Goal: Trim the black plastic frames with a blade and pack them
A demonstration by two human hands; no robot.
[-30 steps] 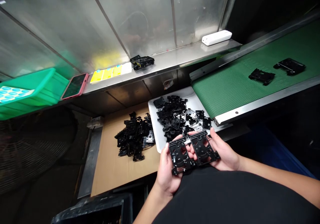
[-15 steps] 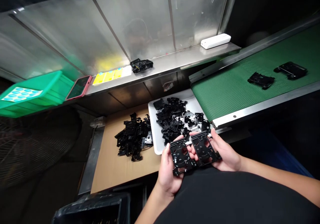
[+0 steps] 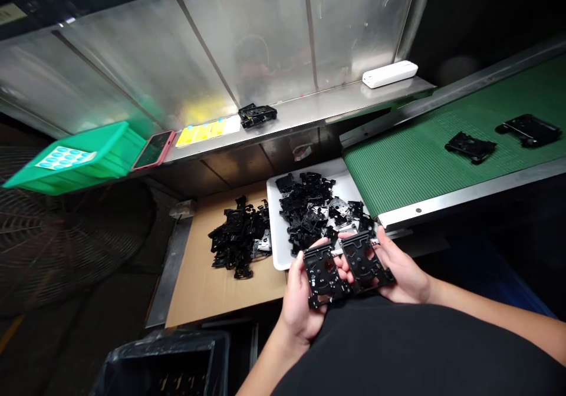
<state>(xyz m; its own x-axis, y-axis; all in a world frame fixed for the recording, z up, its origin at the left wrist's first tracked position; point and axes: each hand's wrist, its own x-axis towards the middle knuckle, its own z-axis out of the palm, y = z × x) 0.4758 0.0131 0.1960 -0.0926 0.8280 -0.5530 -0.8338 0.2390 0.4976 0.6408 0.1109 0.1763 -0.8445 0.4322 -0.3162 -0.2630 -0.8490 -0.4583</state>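
My left hand is closed around a flat black plastic part with cut-outs, thumb along its left edge. A similar black part is held in my right hand, its thumb at the upper right corner. Both parts sit side by side, faces up, in front of my body. Just beyond them, a white tray holds a heap of black parts with some silvery metal pieces among them. Left of the tray, more black parts are piled on a cardboard sheet.
A green conveyor belt at right carries two black parts. On the metal shelf are a white device, black parts, yellow labels, a phone and a green bin. A lined black bin stands below.
The view has shifted slightly, so the surroundings appear a little farther right. Both hands keep the same hold on the two black parts.
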